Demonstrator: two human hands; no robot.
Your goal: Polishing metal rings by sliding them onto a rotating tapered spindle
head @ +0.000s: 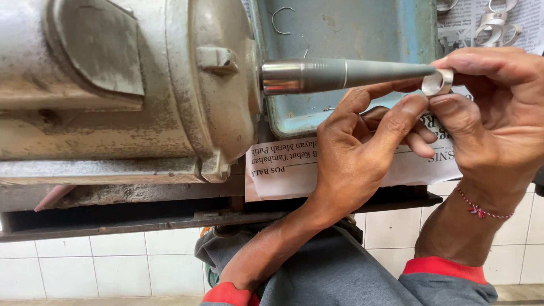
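Nearest the camera, our grey trousers (334, 277) and red-cuffed sleeves fill the 6 o'clock edge, above a white tiled floor (113, 266). Our left hand (362, 153) rises from there, its fingertips (411, 107) closed narrow against the silver ring (437, 83). Our right hand (498, 107), entering from 3 o'clock, pinches the same ring between thumb and forefinger. The ring sits at the very tip of the tapered steel mandrel (345, 73), which projects toward 3 o'clock from the grey motor housing (124, 85).

We judge the step in hand to be seating the ring on the taper. The next move appears to call for sliding the ring toward 9 o'clock along the cone, kept square to the axis, with fingertips kept off the shaft.

Behind the mandrel, at 12 o'clock, lies a blue metal tray (345, 28) holding bent wire scraps. More silver rings (493, 20) rest on newspaper (532, 17) at 1 o'clock. A folded sheet of printed paper (283, 170) hangs beneath the tray. Nothing blocks the taper; our own left fingers crowd the ring from below.
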